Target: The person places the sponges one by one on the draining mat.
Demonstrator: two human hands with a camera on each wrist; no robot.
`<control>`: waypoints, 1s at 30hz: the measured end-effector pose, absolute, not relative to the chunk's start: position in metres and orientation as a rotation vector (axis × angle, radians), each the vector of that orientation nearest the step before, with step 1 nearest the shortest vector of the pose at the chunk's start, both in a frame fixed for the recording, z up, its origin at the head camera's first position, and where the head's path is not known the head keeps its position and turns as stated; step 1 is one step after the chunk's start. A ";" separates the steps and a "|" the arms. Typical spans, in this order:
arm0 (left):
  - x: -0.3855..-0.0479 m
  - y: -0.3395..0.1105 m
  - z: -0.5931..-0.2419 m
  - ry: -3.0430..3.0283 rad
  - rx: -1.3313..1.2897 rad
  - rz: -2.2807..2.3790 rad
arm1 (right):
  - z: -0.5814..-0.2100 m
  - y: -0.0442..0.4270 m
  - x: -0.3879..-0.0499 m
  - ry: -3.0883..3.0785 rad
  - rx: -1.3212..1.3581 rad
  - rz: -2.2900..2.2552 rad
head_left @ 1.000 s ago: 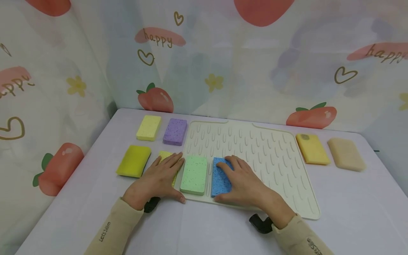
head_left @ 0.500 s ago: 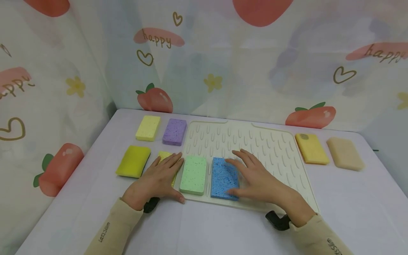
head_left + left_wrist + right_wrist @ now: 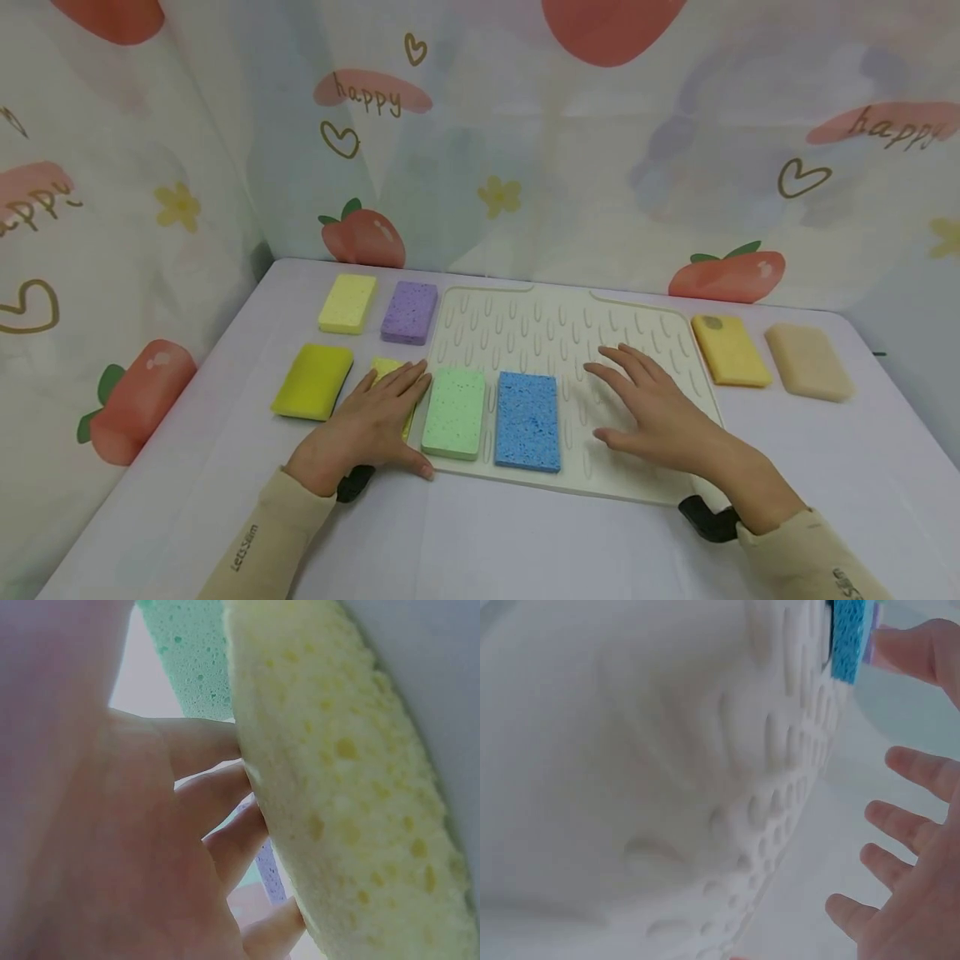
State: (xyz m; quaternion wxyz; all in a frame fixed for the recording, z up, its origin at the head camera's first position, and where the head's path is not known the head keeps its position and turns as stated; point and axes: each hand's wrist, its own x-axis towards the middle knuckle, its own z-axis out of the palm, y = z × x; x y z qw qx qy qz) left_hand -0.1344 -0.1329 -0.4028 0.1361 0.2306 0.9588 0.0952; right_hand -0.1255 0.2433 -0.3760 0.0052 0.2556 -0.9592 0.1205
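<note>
My left hand (image 3: 372, 425) rests over a yellow sponge (image 3: 383, 367) at the left edge of the cream ridged mat (image 3: 517, 325), covering most of it. The left wrist view shows its fingertips touching the porous yellow sponge (image 3: 345, 780). A pale green speckled sponge (image 3: 453, 414) lies flat on the mat just right of that hand. Beside it lies a blue sponge (image 3: 527, 422), with a narrow gap between the two. My right hand (image 3: 663, 417) hovers over the mat right of the blue sponge, fingers spread and holding nothing.
A light yellow sponge (image 3: 347, 304), a purple sponge (image 3: 409, 312) and a bright yellow sponge (image 3: 312, 382) lie left of the mat. On the right lie a yellow-orange sponge (image 3: 731, 351) and a beige sponge (image 3: 808, 362). A patterned cloth (image 3: 570, 167) hangs behind the table.
My right hand has let go of the blue sponge and moved right, away from it. The blue sponge stays on the mat. My left hand has stayed in place.
</note>
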 end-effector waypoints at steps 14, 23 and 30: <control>-0.133 -0.133 -0.403 2.782 0.666 0.273 | -0.382 0.297 -0.134 -2.848 0.782 0.248; -0.133 -0.132 -0.403 2.784 0.658 0.278 | -0.381 0.333 -0.143 -2.884 0.715 0.208; -0.134 -0.133 -0.403 2.784 0.643 0.265 | -0.378 0.353 -0.154 -2.900 0.675 0.213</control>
